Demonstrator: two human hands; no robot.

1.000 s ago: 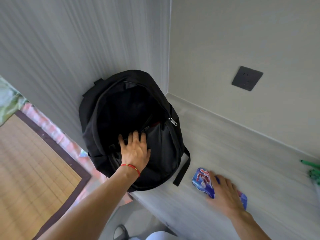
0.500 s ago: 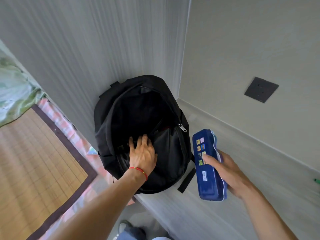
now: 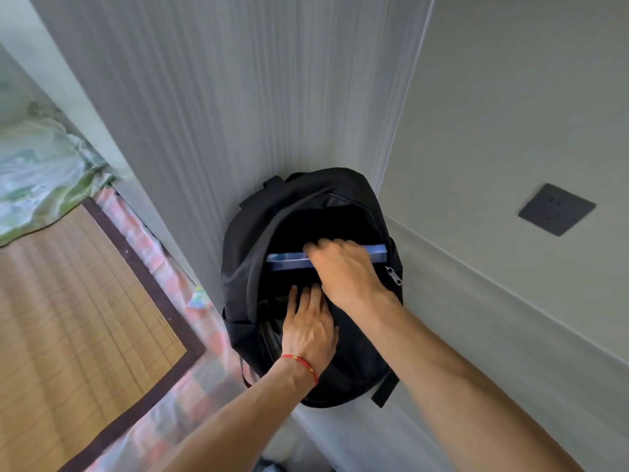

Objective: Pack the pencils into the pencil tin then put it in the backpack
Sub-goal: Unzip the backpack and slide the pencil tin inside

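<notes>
A black backpack stands in the corner of a pale desk, leaning on the wall, its main compartment unzipped. My left hand, with a red string at the wrist, presses down the front edge of the opening. My right hand holds the blue pencil tin lengthwise across the mouth of the open compartment, partly inside. The hand covers the tin's middle; both ends stick out. No pencils are in view.
The grey desk top runs to the right of the backpack. A dark wall socket sits on the right wall. Left of the partition lie a woven mat and a green cloth.
My right hand picked the tin up from the desk, carried it left and lowered it into the backpack's opening. My left hand stayed on the bag's front edge.
</notes>
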